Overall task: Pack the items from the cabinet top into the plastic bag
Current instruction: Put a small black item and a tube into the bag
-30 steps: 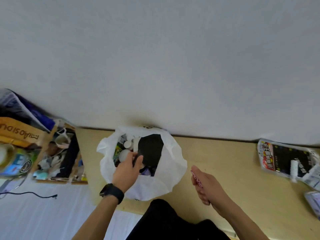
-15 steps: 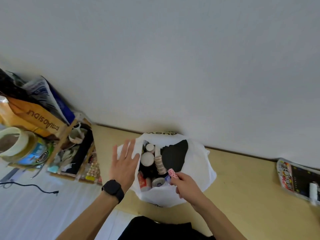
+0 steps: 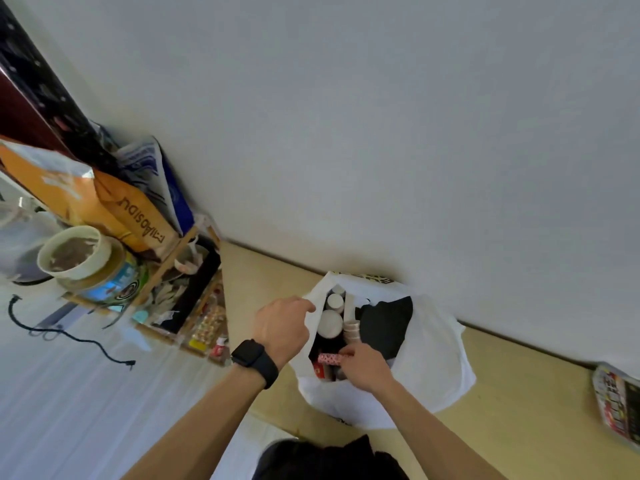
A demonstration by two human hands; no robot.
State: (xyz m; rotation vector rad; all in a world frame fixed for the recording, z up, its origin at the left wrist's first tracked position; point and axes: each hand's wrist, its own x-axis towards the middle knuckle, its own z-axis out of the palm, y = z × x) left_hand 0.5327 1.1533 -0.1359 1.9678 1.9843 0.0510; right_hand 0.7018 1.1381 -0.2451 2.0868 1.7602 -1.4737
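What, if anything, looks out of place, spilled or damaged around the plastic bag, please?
Nothing looks spilled or damaged. The plastic bag sits open on the cabinet top; the left hand holds its rim, and the right hand holds a pink tube sideways above upright white-capped bottles.

Cannot see the fingertips of the left hand (image 3: 282, 325), curled over the rim of the plastic bag (image 3: 436, 358). Cannot see most fingertips of the right hand (image 3: 363, 370) either, tucked under while pinching the end of the pink patterned tube (image 3: 329, 358). Only caps showing of the white bottles (image 3: 330, 322), bodies sunk in the bag. Cannot tell what the black item (image 3: 384, 327) is. Printed packet (image 3: 616, 400) cut by the right edge, lettering too blurred to read. Orange bag (image 3: 69, 192) cut by the left edge.
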